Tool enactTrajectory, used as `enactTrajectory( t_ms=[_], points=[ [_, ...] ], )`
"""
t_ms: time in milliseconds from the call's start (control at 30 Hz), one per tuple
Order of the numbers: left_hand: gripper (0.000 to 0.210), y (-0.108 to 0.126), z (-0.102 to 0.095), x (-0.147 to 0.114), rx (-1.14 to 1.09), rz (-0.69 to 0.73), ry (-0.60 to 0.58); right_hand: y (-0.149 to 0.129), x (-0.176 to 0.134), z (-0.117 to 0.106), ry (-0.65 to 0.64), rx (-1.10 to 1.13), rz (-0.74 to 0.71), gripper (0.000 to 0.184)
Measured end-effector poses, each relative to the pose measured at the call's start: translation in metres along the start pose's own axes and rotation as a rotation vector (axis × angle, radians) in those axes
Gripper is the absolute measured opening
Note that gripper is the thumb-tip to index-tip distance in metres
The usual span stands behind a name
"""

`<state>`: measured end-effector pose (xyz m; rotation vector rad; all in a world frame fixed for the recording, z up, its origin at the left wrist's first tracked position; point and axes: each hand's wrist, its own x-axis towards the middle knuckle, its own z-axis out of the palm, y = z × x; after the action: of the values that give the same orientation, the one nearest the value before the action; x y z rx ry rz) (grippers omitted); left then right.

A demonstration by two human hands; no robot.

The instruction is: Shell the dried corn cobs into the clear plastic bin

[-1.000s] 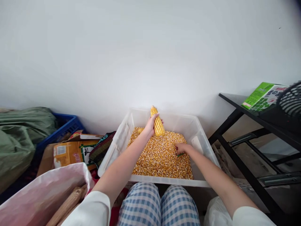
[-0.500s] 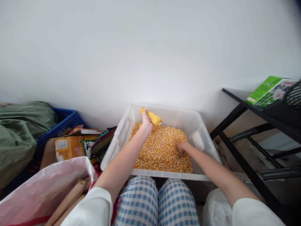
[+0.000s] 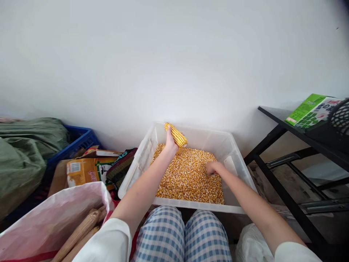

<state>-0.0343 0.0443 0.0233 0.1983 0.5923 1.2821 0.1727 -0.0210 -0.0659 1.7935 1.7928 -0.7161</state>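
Note:
My left hand point(image 3: 171, 141) is wrapped round an ear of corn point(image 3: 178, 137), held slanted above the far side of a clear plastic bin point(image 3: 188, 202). Yellow kernels cover the part of the ear that shows. Loose corn kernels point(image 3: 188, 176) fill the bin's lower part. At the right of the heap, my right hand point(image 3: 213, 168) is closed, its curled fingers down against the kernels. The fingertips are hidden, so what they hold cannot be made out.
At the left stands an open white bag point(image 3: 79, 196) with bare cobs point(image 3: 81, 229) inside. Behind it are an orange package point(image 3: 83, 171) and a blue crate point(image 3: 79, 140). A black shelf frame point(image 3: 272, 171) bearing a green box point(image 3: 308, 111) rises at the right. The wall is behind the bin.
The ear in my left hand has tilted a little more steeply. My right hand remains at the kernels, and a bit of green seen by its fingers earlier is now hidden.

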Motion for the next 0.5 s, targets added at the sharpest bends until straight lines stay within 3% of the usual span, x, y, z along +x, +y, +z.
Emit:
enactTrajectory(
  t_ms=[167, 300, 367, 400, 500],
  points=[
    [0.049, -0.003, 0.008, -0.005, 0.086, -0.092, -0.124, 0.021, -0.022, -0.05, 0.07, 0.155, -0.066, 0.013],
    [0.044, -0.002, 0.015, -0.013, 0.186, -0.067, -0.177, 0.007, -0.052, -0.083, 0.406, 0.379, -0.24, 0.016],
    [0.044, -0.002, 0.018, -0.016, 0.215, -0.049, -0.189, -0.014, -0.07, -0.092, 0.773, 0.939, -0.557, 0.022],
    [0.044, -0.001, 0.018, -0.017, 0.225, -0.049, -0.194, -0.025, -0.078, -0.094, 0.874, 1.153, -0.697, 0.025],
    [0.047, -0.001, 0.019, -0.019, 0.26, -0.072, -0.209, -0.057, -0.099, -0.088, 0.976, 1.461, -0.884, 0.027]
  ],
)
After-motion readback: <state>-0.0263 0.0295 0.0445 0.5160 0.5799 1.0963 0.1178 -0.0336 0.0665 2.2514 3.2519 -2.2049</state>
